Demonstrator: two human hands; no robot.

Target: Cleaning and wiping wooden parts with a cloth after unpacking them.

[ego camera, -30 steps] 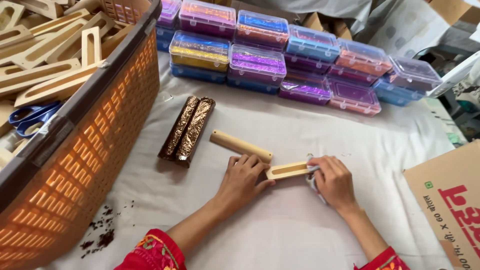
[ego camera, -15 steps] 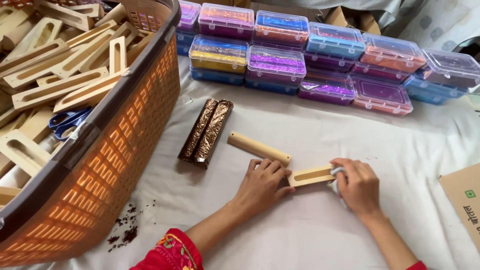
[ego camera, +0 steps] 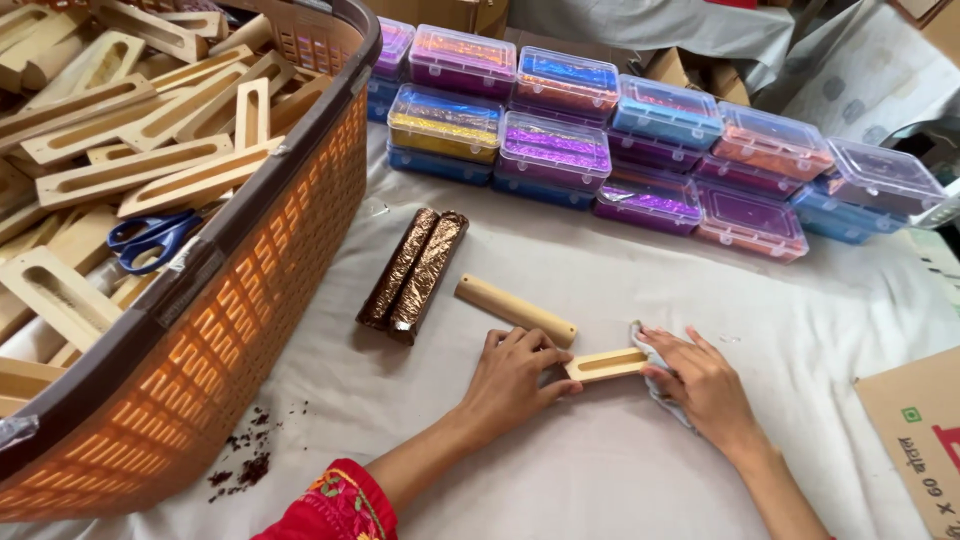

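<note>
My left hand (ego camera: 515, 378) grips one end of a small slotted wooden piece (ego camera: 606, 365) lying on the white cloth (ego camera: 560, 470). My right hand (ego camera: 700, 385) holds the other end with a pale rag (ego camera: 640, 340) bunched under its fingers. Just beyond the hands lies a plain wooden bar (ego camera: 515, 309). Two brown foil-wrapped sticks (ego camera: 413, 273) lie side by side to its left.
A big orange-and-brown basket (ego camera: 230, 330) at the left holds several slotted wooden pieces and blue-handled scissors (ego camera: 150, 238). Stacked clear boxes of coloured glitter (ego camera: 560, 150) line the far side. A cardboard box (ego camera: 915, 440) sits at the right. Dark crumbs (ego camera: 245, 465) lie by the basket.
The view has shifted, so the basket fills more of the left. Both hands stay on the slotted piece, the right one shifting slightly along its end with the rag.
</note>
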